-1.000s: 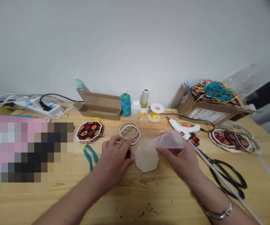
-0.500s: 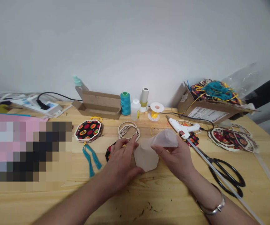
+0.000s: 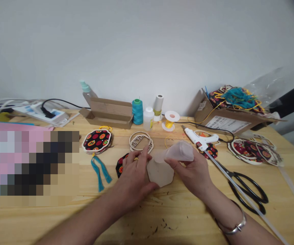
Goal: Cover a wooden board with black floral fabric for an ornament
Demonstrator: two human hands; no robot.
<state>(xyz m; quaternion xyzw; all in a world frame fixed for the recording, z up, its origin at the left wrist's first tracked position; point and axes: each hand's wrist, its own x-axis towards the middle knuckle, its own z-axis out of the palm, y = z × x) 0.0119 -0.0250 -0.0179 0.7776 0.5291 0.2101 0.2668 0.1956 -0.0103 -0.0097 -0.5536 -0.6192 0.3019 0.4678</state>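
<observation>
A flat beige piece with a scalloped edge (image 3: 160, 174) lies in front of me. My left hand (image 3: 135, 175) holds it down, thumb at its lower edge and forefinger near the top. A ring shows on one finger. My right hand (image 3: 194, 173) pinches a translucent white sheet (image 3: 181, 151), curled over and seeming to join the piece's upper edge. Dark floral fabric (image 3: 120, 165) shows partly from under my left fingers. Just beyond them lies a thin wooden lattice frame (image 3: 139, 141).
A white glue gun (image 3: 200, 139) and black-handled scissors (image 3: 250, 192) lie to the right. A floral pendant (image 3: 97, 141) with teal tassels is at left. Behind stand an open cardboard box (image 3: 108, 117), teal thread (image 3: 137, 112), a small bottle (image 3: 148, 119), a yellow spool (image 3: 169, 124) and a filled carton (image 3: 225, 120).
The view has shifted very slightly. Both hands keep nearly the same pose, and the curled sheet looks almost unchanged.
</observation>
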